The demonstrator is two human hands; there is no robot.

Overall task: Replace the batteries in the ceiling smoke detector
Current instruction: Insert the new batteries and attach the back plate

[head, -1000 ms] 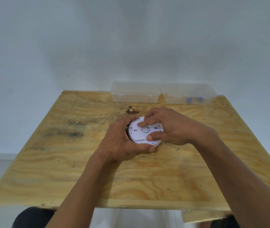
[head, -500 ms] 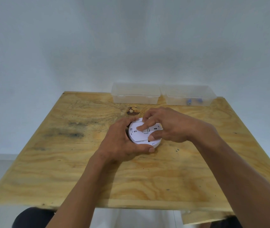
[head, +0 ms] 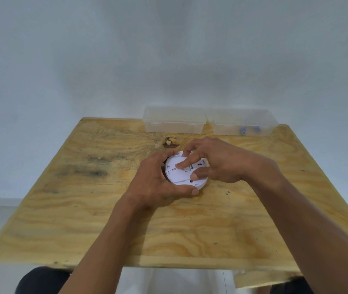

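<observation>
A round white smoke detector lies back side up near the middle of the plywood table. My left hand wraps around its left and near rim, thumb along the front edge. My right hand comes in from the right: its fingertips press on the flat back face and its thumb rests on the near part of that face. The detector's right side is hidden under my right hand. Two small blue batteries lie inside the right clear box at the table's far edge.
A second clear plastic box, lid shut, stands at the far edge left of the other box. A dark knot marks the wood just beyond the detector. A white wall rises behind the table. Dark knees show below the near edge.
My right hand's fingers have slid a little to the left across the detector's back face and lifted at the knuckles. My left hand keeps the same hold.
</observation>
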